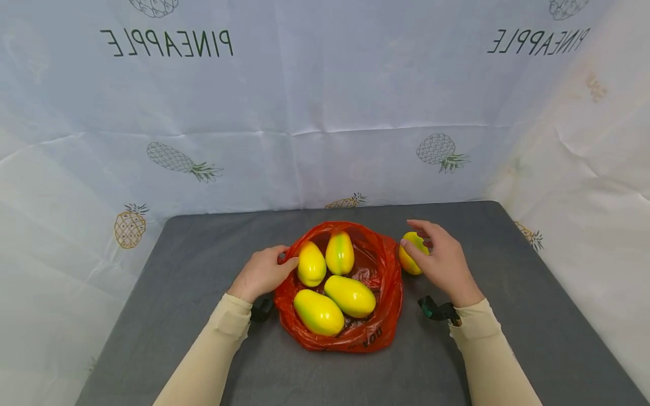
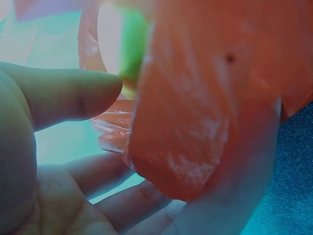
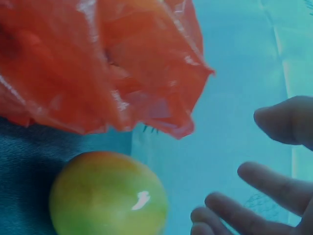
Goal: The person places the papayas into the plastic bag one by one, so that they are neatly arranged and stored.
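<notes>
A red plastic bag [image 1: 388,307] stands on the table with its mouth spread wide; several yellow mangoes [image 1: 318,313] lie inside. At its left rim is my left hand [image 1: 264,272], thumb over the edge beside a mango and fingers along the outside. The left wrist view shows a gap between thumb and fingers, with the plastic [image 2: 181,112] loosely between them. Right of the bag, my right hand [image 1: 447,262] is held over a loose mango [image 1: 410,265], thumb and fingers spread. In the right wrist view that mango [image 3: 107,196] sits apart from the fingers.
The dark grey table [image 1: 203,242] extends around the bag on all sides. White cloth [image 1: 304,101] printed with pineapples hangs behind it and at both sides. A dark strap [image 1: 439,310] sits at my right wrist.
</notes>
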The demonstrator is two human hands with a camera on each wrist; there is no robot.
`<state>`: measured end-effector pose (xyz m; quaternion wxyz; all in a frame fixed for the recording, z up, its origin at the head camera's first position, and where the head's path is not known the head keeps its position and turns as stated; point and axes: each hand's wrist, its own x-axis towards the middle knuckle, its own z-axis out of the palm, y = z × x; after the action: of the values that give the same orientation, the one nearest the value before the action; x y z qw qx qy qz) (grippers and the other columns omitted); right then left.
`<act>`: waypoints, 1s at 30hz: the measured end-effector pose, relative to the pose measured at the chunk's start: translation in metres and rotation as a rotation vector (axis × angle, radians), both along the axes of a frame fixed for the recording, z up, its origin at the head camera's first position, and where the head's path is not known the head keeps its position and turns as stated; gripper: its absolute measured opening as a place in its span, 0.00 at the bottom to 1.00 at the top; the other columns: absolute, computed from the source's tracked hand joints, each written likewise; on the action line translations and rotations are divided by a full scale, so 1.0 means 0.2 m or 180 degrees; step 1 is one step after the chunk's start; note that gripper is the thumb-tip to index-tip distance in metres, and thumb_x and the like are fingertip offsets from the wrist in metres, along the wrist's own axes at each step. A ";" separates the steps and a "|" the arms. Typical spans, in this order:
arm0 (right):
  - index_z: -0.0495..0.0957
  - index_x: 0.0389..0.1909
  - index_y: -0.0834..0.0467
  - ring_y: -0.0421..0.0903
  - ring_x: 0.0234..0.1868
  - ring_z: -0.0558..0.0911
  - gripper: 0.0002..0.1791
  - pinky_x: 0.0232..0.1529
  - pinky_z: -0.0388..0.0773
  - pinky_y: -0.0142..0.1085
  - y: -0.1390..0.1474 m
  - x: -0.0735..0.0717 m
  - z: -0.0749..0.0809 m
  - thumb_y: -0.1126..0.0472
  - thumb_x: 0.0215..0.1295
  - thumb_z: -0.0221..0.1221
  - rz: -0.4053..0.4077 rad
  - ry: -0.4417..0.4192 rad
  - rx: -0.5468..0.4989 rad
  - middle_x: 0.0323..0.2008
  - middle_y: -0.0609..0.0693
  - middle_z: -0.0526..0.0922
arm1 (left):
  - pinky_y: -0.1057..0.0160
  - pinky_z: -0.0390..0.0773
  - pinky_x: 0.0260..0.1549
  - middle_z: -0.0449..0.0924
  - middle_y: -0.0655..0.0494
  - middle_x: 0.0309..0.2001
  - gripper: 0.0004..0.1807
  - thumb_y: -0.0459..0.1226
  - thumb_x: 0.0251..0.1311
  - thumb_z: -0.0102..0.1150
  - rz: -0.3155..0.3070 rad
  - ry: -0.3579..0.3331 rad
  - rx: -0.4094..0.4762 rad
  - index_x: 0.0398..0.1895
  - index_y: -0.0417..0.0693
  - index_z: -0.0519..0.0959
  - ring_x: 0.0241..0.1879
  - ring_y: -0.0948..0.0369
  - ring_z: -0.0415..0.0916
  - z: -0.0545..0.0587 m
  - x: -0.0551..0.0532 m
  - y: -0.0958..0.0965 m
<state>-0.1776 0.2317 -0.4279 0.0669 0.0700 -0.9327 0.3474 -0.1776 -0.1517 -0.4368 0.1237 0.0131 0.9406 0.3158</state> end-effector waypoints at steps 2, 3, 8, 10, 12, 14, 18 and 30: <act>0.71 0.78 0.56 0.68 0.67 0.80 0.34 0.66 0.79 0.66 0.01 -0.01 -0.01 0.44 0.79 0.61 -0.0036 -0.0076 0.0065 0.74 0.65 0.74 | 0.54 0.89 0.47 0.87 0.46 0.60 0.30 0.54 0.77 0.60 0.0000 0.0007 0.0008 0.73 0.46 0.78 0.41 0.56 0.83 0.00 0.00 0.00; 0.71 0.78 0.57 0.68 0.67 0.79 0.35 0.66 0.79 0.66 0.01 -0.02 -0.02 0.44 0.79 0.61 -0.0045 -0.0113 0.0089 0.74 0.66 0.73 | 0.54 0.89 0.46 0.87 0.46 0.60 0.30 0.54 0.77 0.60 0.0000 0.0007 0.0009 0.73 0.46 0.78 0.41 0.56 0.83 0.00 0.00 0.00; 0.66 0.80 0.60 0.70 0.68 0.76 0.39 0.65 0.77 0.68 0.02 -0.05 -0.06 0.43 0.78 0.60 -0.0052 -0.0316 0.0218 0.75 0.70 0.70 | 0.53 0.89 0.48 0.87 0.45 0.61 0.31 0.54 0.77 0.60 0.0006 0.0013 -0.0008 0.73 0.46 0.78 0.42 0.56 0.83 0.00 0.00 0.00; 0.65 0.82 0.60 0.70 0.69 0.75 0.40 0.65 0.77 0.68 0.02 -0.06 -0.08 0.42 0.78 0.60 -0.0058 -0.0389 0.0240 0.75 0.71 0.70 | 0.52 0.89 0.48 0.86 0.45 0.61 0.31 0.54 0.77 0.60 0.0007 0.0009 0.0003 0.73 0.46 0.78 0.42 0.56 0.83 0.00 0.00 0.00; 0.63 0.82 0.60 0.70 0.67 0.75 0.42 0.63 0.79 0.66 0.02 -0.07 -0.09 0.41 0.78 0.60 -0.0078 -0.0444 0.0262 0.74 0.71 0.71 | 0.53 0.89 0.48 0.86 0.45 0.61 0.31 0.54 0.77 0.60 0.0010 0.0005 0.0016 0.73 0.46 0.78 0.41 0.56 0.83 0.00 0.00 0.00; 0.63 0.82 0.61 0.69 0.65 0.76 0.42 0.61 0.80 0.65 0.02 -0.07 -0.11 0.41 0.78 0.60 -0.0095 -0.0485 0.0273 0.73 0.71 0.71 | 0.54 0.89 0.47 0.87 0.46 0.61 0.30 0.54 0.77 0.60 0.0011 0.0003 0.0016 0.73 0.46 0.78 0.41 0.56 0.83 0.00 0.00 0.00; 0.63 0.82 0.61 0.68 0.62 0.76 0.43 0.60 0.82 0.63 0.03 -0.08 -0.13 0.41 0.77 0.60 -0.0127 -0.0540 0.0295 0.71 0.71 0.72 | 0.55 0.89 0.45 0.87 0.46 0.60 0.30 0.54 0.76 0.60 0.0015 0.0009 0.0016 0.72 0.46 0.79 0.39 0.56 0.82 0.00 0.00 0.00; 0.61 0.83 0.62 0.69 0.63 0.76 0.44 0.59 0.82 0.63 0.02 -0.09 -0.17 0.41 0.77 0.61 -0.0126 -0.0607 0.0364 0.71 0.72 0.72 | 0.55 0.88 0.44 0.87 0.47 0.59 0.30 0.54 0.77 0.60 0.0006 0.0019 0.0007 0.72 0.47 0.79 0.39 0.56 0.82 -0.02 0.00 0.00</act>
<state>-0.1956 0.2361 -0.4613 -0.0193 0.0219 -0.9544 0.2973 -0.1777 -0.1518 -0.4401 0.1207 0.0133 0.9406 0.3170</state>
